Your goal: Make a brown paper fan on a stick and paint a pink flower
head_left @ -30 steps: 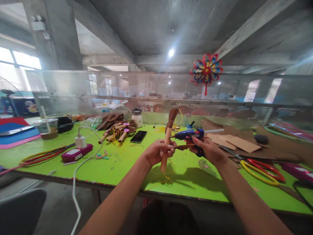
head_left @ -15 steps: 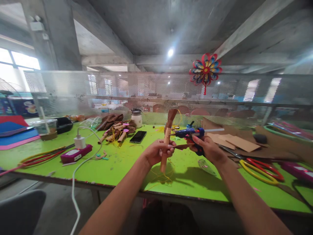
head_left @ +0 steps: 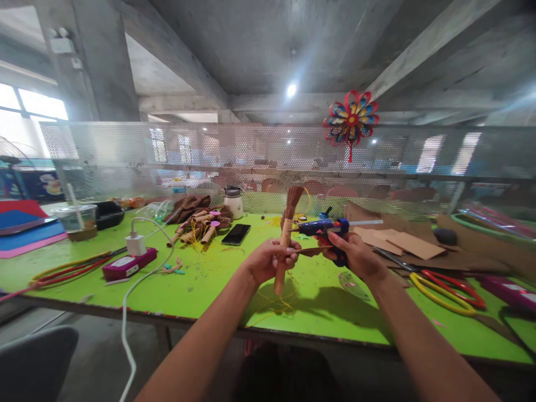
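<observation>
Fingers of my left hand [head_left: 272,258] are wrapped round a light brown paper tube [head_left: 280,279], held nearly upright above the green table. A fringed dark brown paper bundle [head_left: 293,202] rises from the tube's top. My right hand [head_left: 355,254] grips a blue glue gun [head_left: 320,226], its nozzle at the upper part of the tube; whether they touch I cannot tell. A thin brown strip [head_left: 312,250] spans from my left fingers towards my right hand. Yellow string [head_left: 278,306] lies under the tube.
Rolled tubes [head_left: 205,220] and a phone [head_left: 236,234] lie left of centre. Red and yellow scissors [head_left: 444,296] and brown paper [head_left: 414,244] are at the right. A white cable [head_left: 125,329] hangs over the front edge near a purple power strip [head_left: 129,264].
</observation>
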Action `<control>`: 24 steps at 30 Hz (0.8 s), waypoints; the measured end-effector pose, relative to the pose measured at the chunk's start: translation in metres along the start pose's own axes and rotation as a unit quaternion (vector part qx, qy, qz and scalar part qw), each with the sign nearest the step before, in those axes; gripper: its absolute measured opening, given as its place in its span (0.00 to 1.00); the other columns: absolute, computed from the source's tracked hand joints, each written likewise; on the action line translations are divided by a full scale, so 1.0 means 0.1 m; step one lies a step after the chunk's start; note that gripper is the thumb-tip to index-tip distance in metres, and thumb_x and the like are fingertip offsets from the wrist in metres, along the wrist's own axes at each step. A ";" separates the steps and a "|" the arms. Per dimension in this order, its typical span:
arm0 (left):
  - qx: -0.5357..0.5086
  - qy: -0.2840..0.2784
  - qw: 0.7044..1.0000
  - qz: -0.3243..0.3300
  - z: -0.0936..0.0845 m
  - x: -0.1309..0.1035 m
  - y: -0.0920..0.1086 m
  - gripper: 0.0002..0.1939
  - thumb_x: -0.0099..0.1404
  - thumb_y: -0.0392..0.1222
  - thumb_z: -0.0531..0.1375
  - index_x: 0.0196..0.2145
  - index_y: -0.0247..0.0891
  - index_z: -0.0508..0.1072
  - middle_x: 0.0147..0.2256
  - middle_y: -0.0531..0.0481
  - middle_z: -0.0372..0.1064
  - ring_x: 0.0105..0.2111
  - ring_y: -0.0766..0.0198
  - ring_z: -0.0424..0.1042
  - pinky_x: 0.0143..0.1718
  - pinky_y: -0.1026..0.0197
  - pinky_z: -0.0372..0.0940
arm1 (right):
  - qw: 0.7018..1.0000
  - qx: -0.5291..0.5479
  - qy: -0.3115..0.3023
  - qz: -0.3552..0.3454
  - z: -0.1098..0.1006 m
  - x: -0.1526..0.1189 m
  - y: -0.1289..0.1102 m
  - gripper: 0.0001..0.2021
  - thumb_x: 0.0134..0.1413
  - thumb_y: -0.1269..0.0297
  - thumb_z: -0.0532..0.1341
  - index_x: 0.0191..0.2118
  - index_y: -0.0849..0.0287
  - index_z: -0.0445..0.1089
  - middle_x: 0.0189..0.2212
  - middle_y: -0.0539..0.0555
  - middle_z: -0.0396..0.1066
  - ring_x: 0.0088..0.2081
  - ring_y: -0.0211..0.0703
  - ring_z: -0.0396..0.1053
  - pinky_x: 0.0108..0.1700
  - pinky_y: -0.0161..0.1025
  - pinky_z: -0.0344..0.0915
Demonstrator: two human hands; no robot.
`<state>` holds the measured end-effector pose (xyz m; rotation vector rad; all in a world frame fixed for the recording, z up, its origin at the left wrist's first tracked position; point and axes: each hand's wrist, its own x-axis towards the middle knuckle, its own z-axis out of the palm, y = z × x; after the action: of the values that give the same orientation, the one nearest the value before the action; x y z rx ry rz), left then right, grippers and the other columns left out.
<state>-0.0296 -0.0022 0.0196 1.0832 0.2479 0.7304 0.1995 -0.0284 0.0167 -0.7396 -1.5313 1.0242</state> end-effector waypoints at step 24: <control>-0.005 0.008 1.000 -0.008 0.03 -0.01 0.01 0.09 0.51 0.28 0.62 0.32 0.25 0.71 0.24 0.47 0.65 0.22 0.75 0.62 0.22 0.74 0.55 | 0.999 -0.038 -0.003 0.001 -0.06 0.01 0.02 0.18 0.54 0.49 0.60 0.29 0.61 0.71 0.22 0.51 0.63 0.21 0.34 0.54 0.24 0.37 0.46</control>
<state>-0.0291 -0.0045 0.0215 1.0641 0.2667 0.7257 0.2048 -0.0257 0.0153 -0.7920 -1.5820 0.9744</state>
